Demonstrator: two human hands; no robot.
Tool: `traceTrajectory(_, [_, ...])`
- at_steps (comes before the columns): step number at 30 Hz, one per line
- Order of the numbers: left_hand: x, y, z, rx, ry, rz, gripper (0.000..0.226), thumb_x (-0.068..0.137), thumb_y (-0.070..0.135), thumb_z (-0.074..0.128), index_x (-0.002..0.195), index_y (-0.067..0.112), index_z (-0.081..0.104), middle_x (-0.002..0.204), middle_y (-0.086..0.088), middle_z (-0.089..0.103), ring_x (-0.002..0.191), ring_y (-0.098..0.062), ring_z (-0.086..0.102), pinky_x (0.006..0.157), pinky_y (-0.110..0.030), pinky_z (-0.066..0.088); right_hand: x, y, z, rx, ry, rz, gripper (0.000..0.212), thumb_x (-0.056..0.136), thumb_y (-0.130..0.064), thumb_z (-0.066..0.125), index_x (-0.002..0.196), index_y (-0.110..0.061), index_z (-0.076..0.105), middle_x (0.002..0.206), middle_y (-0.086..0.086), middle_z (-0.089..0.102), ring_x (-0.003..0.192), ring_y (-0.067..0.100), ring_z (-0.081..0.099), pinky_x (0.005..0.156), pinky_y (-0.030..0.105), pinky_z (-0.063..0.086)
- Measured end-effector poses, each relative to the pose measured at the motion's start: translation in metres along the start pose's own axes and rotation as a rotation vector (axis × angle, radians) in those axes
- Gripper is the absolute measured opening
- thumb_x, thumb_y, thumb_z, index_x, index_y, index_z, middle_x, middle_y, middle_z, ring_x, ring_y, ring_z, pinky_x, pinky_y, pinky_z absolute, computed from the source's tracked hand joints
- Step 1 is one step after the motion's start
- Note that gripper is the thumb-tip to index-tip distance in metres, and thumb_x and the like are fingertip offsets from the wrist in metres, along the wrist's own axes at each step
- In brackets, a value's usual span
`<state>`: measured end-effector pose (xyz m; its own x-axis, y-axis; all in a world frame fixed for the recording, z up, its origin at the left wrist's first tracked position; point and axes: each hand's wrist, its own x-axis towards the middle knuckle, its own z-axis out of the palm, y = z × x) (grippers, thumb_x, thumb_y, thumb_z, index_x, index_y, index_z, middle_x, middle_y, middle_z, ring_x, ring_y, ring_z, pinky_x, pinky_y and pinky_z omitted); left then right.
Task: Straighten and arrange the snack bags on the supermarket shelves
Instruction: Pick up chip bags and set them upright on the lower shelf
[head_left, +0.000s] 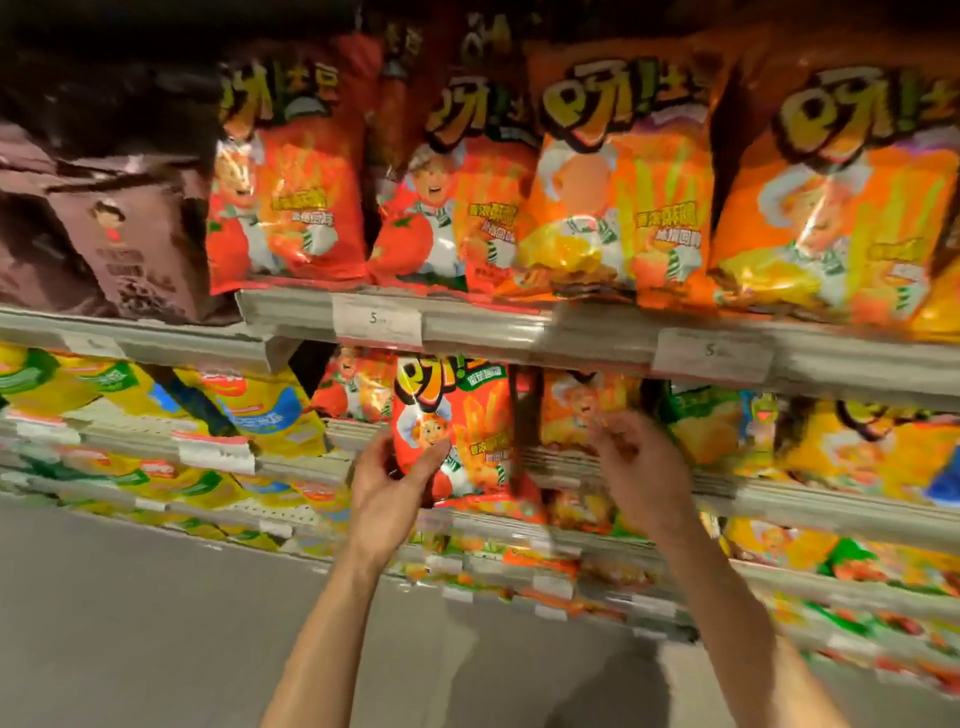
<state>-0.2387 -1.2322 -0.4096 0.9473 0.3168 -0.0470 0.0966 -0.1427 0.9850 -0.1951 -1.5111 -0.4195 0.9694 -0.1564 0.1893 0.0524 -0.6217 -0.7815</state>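
Left hand (390, 480) raised to the second shelf (779, 501), thumb and fingers curled round the lower left side of a small red snack bag (457, 421); grip closed on that bag, held upright at the shelf's front edge. Right hand (636, 462) just beside it, fingers bent at the lower front of a small orange snack bag (582, 405) standing under the upper shelf's lip; blurred by motion, so cannot tell whether this grip has hold of the bag or only touches it. On the top shelf (519, 325), along its front edge: two large red bags (291, 182) at left, two large orange bags (623, 192) at right, some overhanging the edge. Two white price tags (376, 319) clipped to that edge. Brown bags (119, 244) at the far left end. Yellow and green bags (156, 405) on the lower shelves at left.
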Motion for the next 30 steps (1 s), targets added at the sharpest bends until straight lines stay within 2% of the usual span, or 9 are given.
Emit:
traceTrajectory(5, [0.052, 0.007, 0.006, 0.063, -0.077, 0.106, 0.029, 0.088, 0.043, 0.079, 0.102, 0.021, 0.067, 0.078, 0.024, 0.071, 0.07, 0.008, 0.062, 0.068, -0.014, 0.047, 0.004, -0.006, 0.01, -0.04, 0.21, 0.003, 0.049, 0.088, -0.024, 0.077, 0.132, -0.015, 0.055, 0.122, 0.005, 0.059, 0.098, 0.029, 0.067, 0.086, 0.043, 0.057])
traceTrajectory(9, [0.077, 0.01, 0.012, 0.058, -0.154, 0.119, 0.036, 0.089, 0.038, 0.079, 0.114, 0.016, 0.066, 0.095, 0.006, 0.077, 0.086, -0.006, 0.072, 0.077, -0.026, 0.057, 0.0, -0.017, 0.02, 0.092, 0.213, 0.032, 0.052, 0.089, -0.027, 0.078, 0.125, -0.05, 0.048, 0.111, -0.045, 0.051, 0.089, -0.014, 0.057, 0.076, 0.002, 0.043])
traceTrajectory(11, [0.085, 0.011, 0.014, 0.064, -0.186, 0.115, 0.036, 0.089, 0.043, 0.078, 0.111, 0.018, 0.064, 0.093, 0.004, 0.077, 0.085, -0.008, 0.073, 0.078, -0.033, 0.059, -0.001, -0.022, 0.02, 0.121, 0.207, 0.02, 0.043, 0.092, -0.032, 0.072, 0.126, -0.048, 0.051, 0.112, -0.039, 0.055, 0.097, -0.014, 0.057, 0.083, 0.009, 0.044])
traceTrajectory(13, [0.093, 0.015, 0.014, 0.107, -0.194, 0.135, 0.04, 0.089, 0.048, 0.077, 0.113, 0.019, 0.063, 0.094, 0.003, 0.077, 0.087, -0.012, 0.075, 0.082, -0.04, 0.061, 0.0, -0.02, 0.021, 0.177, 0.212, -0.046, 0.041, 0.092, -0.022, 0.07, 0.123, -0.043, 0.056, 0.115, -0.023, 0.064, 0.107, 0.002, 0.064, 0.091, 0.022, 0.048])
traceTrajectory(16, [0.105, 0.017, 0.013, 0.196, -0.246, 0.152, 0.043, 0.09, 0.047, 0.075, 0.118, 0.015, 0.064, 0.097, -0.001, 0.078, 0.089, -0.015, 0.076, 0.085, -0.044, 0.061, -0.002, -0.02, 0.021, 0.066, 0.218, 0.004, 0.04, 0.091, -0.025, 0.073, 0.124, -0.038, 0.055, 0.11, -0.015, 0.068, 0.098, 0.01, 0.068, 0.083, 0.034, 0.056])
traceTrajectory(20, [0.102, 0.009, 0.01, 0.307, -0.313, 0.193, 0.039, 0.093, 0.042, 0.073, 0.118, 0.02, 0.055, 0.095, 0.012, 0.069, 0.08, 0.004, 0.068, 0.066, -0.009, 0.048, -0.002, -0.015, 0.022, 0.009, 0.196, -0.014, 0.044, 0.092, -0.025, 0.073, 0.13, -0.04, 0.058, 0.108, -0.015, 0.068, 0.081, 0.0, 0.062, 0.068, 0.029, 0.054])
traceTrajectory(22, [0.102, 0.005, 0.009, 0.343, -0.321, 0.223, 0.039, 0.094, 0.036, 0.073, 0.123, 0.024, 0.049, 0.094, 0.017, 0.064, 0.074, 0.015, 0.065, 0.059, -0.002, 0.044, -0.001, -0.016, 0.023, 0.009, 0.196, 0.003, 0.049, 0.092, -0.024, 0.073, 0.127, -0.052, 0.053, 0.101, -0.017, 0.065, 0.069, -0.002, 0.057, 0.065, 0.023, 0.049])
traceTrajectory(25, [0.108, 0.006, 0.008, 0.406, -0.363, 0.2, 0.042, 0.095, 0.038, 0.072, 0.123, 0.023, 0.045, 0.087, 0.015, 0.064, 0.07, 0.006, 0.065, 0.058, -0.008, 0.042, -0.001, -0.01, 0.026, 0.055, 0.177, 0.129, 0.056, 0.092, -0.021, 0.072, 0.124, -0.061, 0.048, 0.108, -0.009, 0.062, 0.07, 0.007, 0.059, 0.073, 0.034, 0.056])
traceTrajectory(30, [0.11, 0.004, 0.011, 0.456, -0.373, 0.224, 0.034, 0.097, 0.038, 0.068, 0.115, 0.019, 0.047, 0.081, 0.012, 0.06, 0.073, 0.002, 0.057, 0.059, -0.017, 0.039, -0.002, -0.008, 0.028, 0.11, 0.174, 0.208, 0.046, 0.092, -0.018, 0.071, 0.13, -0.04, 0.054, 0.108, -0.01, 0.054, 0.096, 0.01, 0.054, 0.097, 0.045, 0.054])
